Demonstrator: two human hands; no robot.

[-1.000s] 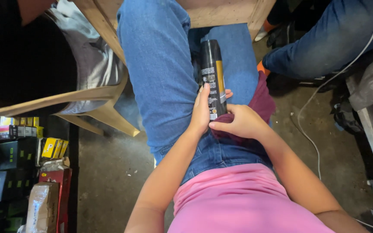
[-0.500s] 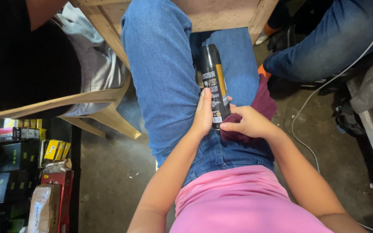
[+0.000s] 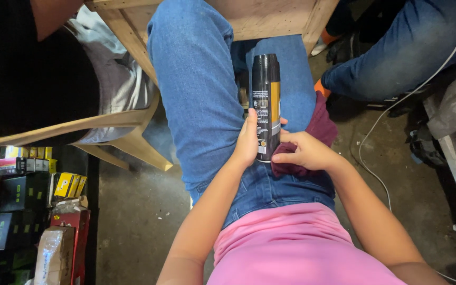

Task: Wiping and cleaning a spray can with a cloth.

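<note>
Sitting with a black spray can [image 3: 266, 105] laid lengthwise along the lap, between the thighs in blue jeans [image 3: 196, 95], cap end pointing away toward the wooden desk [image 3: 270, 16].

Far left of the can: stacked boxes [image 3: 22, 211], yellow and black, on the floor beside a pale plastic chair [image 3: 127, 134]; someone in grey and black sits there.

Just left of the can: left hand [image 3: 246, 142], fingers curled round the lower body of the can, thumb on its front. Closed grip, steadying it.

Just right of the can: right hand [image 3: 304, 153], fingers bunched tight on a maroon cloth [image 3: 317, 132], the cloth pressed against the can's base end and trailing over the right thigh.

Farther right: another person's leg in dark jeans, a white cable [image 3: 376, 174] running across the concrete floor.

Judgement: the step in hand looks like wiping the can's lower end with the cloth. A next stroke would call for the left hand to keep the can from rolling while the cloth travels up the label.
</note>
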